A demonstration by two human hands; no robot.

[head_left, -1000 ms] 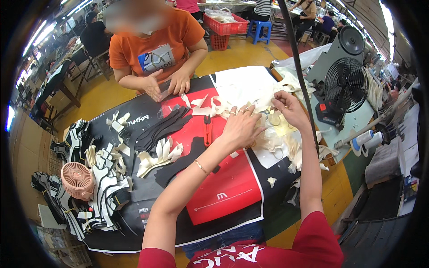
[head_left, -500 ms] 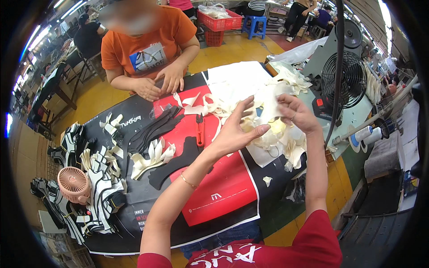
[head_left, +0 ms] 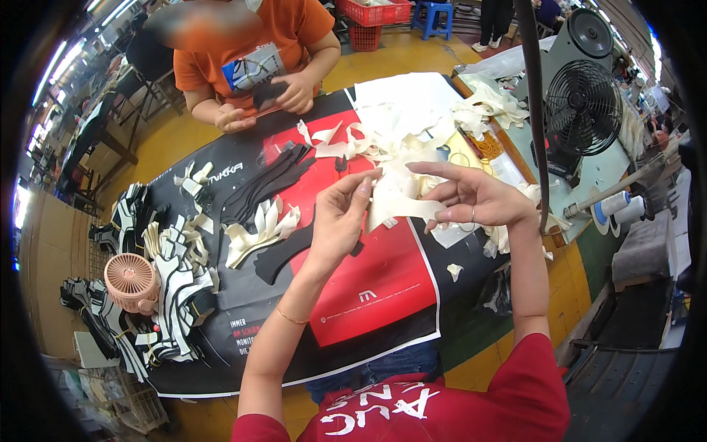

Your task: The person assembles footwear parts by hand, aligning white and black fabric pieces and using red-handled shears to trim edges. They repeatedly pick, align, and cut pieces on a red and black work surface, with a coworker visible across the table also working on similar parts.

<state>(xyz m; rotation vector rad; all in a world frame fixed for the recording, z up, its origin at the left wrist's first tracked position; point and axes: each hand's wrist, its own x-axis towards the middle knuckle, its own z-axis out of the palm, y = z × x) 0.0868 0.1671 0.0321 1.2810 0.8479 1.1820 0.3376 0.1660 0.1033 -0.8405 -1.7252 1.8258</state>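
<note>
A cream cut piece [head_left: 401, 209] of sheet material stretches between my two hands above the table. My left hand [head_left: 340, 219] pinches its left end between thumb and fingers. My right hand [head_left: 482, 196] has its curled fingertips on the right end. Behind them spreads a loose heap of cream scraps [head_left: 394, 151]. A dark shaped piece [head_left: 278, 258] lies beside my left wrist, partly covered by it. Left of that sits a small stack of cream pieces [head_left: 259, 234], with a fan of black strips [head_left: 266, 184] beyond.
Across the table, a person in orange holds a dark piece [head_left: 269, 94]. A pink desk fan [head_left: 131, 281] stands among bundled black-and-white pieces [head_left: 177, 295]. At right are a black fan [head_left: 583, 107], thread cones [head_left: 628, 209] and a hanging dark cable [head_left: 535, 110].
My hands came down from over the scrap heap and now hold a cream piece between them; earlier the left was open. The person opposite now holds a dark piece. My view shifted slightly.
</note>
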